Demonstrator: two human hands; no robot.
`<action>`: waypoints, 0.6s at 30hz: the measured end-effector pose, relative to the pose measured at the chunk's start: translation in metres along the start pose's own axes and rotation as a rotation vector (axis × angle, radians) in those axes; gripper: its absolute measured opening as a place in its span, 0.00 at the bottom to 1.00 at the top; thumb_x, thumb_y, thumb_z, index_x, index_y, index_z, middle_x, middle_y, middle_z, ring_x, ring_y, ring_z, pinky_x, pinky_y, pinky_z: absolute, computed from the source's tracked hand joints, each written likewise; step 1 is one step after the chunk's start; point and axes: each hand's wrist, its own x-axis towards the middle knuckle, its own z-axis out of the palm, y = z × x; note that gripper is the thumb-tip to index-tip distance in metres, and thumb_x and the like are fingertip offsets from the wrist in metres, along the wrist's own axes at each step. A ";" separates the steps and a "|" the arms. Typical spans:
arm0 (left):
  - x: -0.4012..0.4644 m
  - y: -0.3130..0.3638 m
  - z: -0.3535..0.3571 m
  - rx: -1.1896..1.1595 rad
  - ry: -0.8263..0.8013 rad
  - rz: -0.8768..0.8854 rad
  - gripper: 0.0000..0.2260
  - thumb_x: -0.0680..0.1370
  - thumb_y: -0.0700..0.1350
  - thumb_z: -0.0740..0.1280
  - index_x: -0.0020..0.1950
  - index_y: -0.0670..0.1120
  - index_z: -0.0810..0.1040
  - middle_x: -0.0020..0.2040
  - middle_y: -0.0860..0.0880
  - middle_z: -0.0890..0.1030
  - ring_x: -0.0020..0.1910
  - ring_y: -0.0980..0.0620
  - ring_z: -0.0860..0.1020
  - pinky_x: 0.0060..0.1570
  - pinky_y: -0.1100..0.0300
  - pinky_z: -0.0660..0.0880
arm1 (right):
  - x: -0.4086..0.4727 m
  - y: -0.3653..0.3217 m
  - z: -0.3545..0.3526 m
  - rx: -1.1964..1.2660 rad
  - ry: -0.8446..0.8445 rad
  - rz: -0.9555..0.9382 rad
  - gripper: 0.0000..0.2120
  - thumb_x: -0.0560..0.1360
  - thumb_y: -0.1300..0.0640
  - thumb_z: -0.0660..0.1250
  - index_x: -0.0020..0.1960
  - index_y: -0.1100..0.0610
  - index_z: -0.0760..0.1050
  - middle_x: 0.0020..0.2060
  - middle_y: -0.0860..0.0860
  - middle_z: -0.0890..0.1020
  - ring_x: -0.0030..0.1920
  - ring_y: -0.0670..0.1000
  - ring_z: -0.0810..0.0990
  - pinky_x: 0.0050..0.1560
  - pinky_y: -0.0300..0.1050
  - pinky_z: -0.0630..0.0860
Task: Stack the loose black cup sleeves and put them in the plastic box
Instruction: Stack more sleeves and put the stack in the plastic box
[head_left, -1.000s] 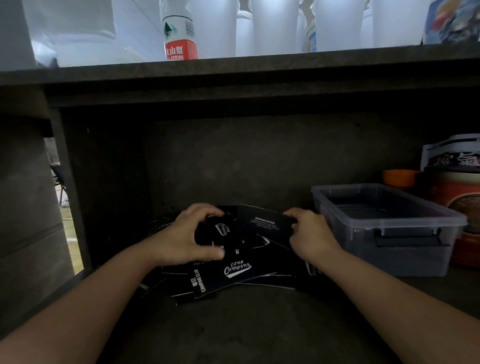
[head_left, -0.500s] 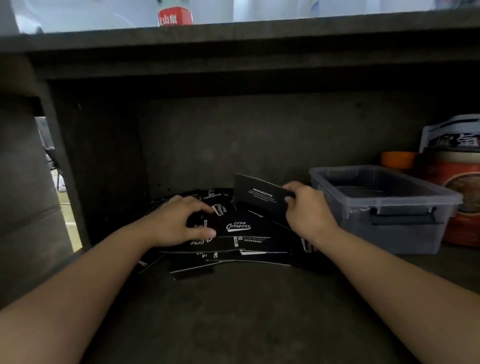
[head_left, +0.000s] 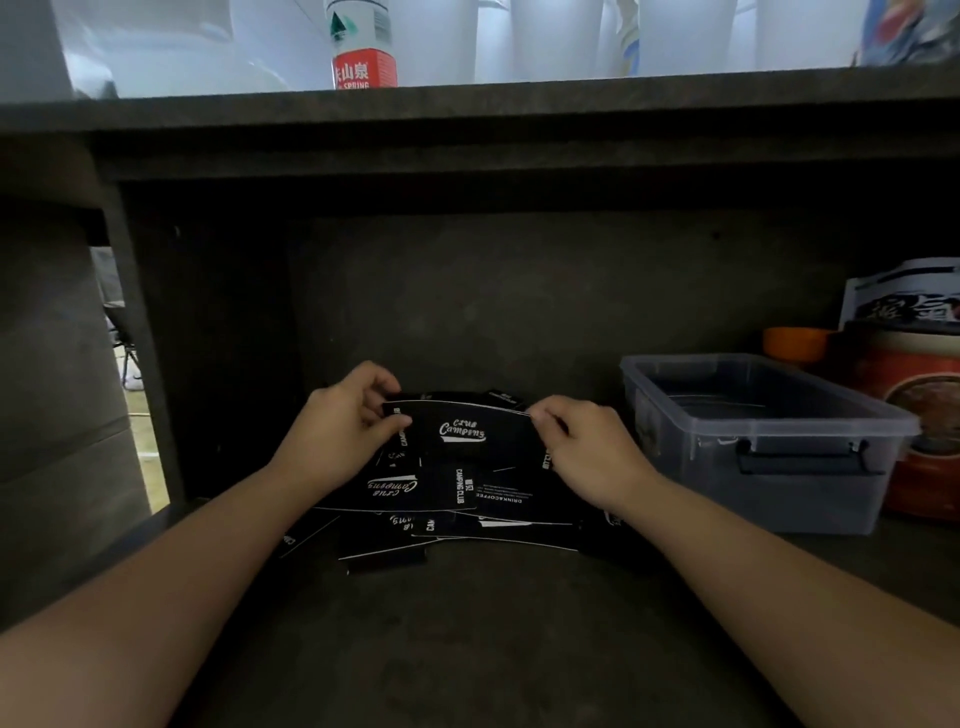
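Note:
A loose pile of flat black cup sleeves (head_left: 447, 509) with white "Club Camping" print lies on a dark shelf under a counter. Above the pile, a small stack of black sleeves (head_left: 462, 428) is held upright between both hands. My left hand (head_left: 343, 426) pinches its left end and my right hand (head_left: 587, 447) pinches its right end. The clear plastic box (head_left: 769, 478) stands to the right of the pile, lid off, and looks nearly empty inside.
An orange-red tin (head_left: 930, 415) and an orange cup (head_left: 795, 343) stand behind and right of the box. The shelf's left wall (head_left: 135, 338) is close to my left arm. A water bottle (head_left: 361, 52) and white cups sit on the counter above.
Both hands have come together: the sleeve from my right hand has joined the one from my left, and both now hold the stack upright above the pile.

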 end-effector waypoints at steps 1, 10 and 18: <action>-0.001 0.003 0.000 -0.009 -0.014 0.001 0.14 0.71 0.47 0.76 0.51 0.55 0.73 0.39 0.54 0.79 0.36 0.63 0.78 0.36 0.74 0.71 | -0.001 -0.001 0.001 -0.007 -0.018 -0.023 0.11 0.81 0.51 0.59 0.56 0.50 0.79 0.47 0.45 0.81 0.47 0.43 0.78 0.45 0.35 0.71; 0.004 -0.018 -0.026 0.148 -0.313 -0.053 0.30 0.54 0.76 0.69 0.46 0.58 0.76 0.48 0.58 0.78 0.48 0.60 0.77 0.50 0.58 0.76 | 0.003 0.010 -0.005 -0.072 0.031 0.036 0.18 0.78 0.68 0.57 0.59 0.53 0.78 0.49 0.52 0.82 0.46 0.46 0.77 0.43 0.35 0.70; 0.003 -0.035 -0.044 0.053 -1.054 -0.300 0.43 0.53 0.63 0.81 0.64 0.75 0.64 0.73 0.59 0.57 0.73 0.51 0.57 0.73 0.47 0.61 | 0.005 0.015 0.000 -0.094 -0.061 0.038 0.11 0.80 0.61 0.60 0.60 0.53 0.76 0.54 0.52 0.82 0.53 0.50 0.79 0.50 0.39 0.72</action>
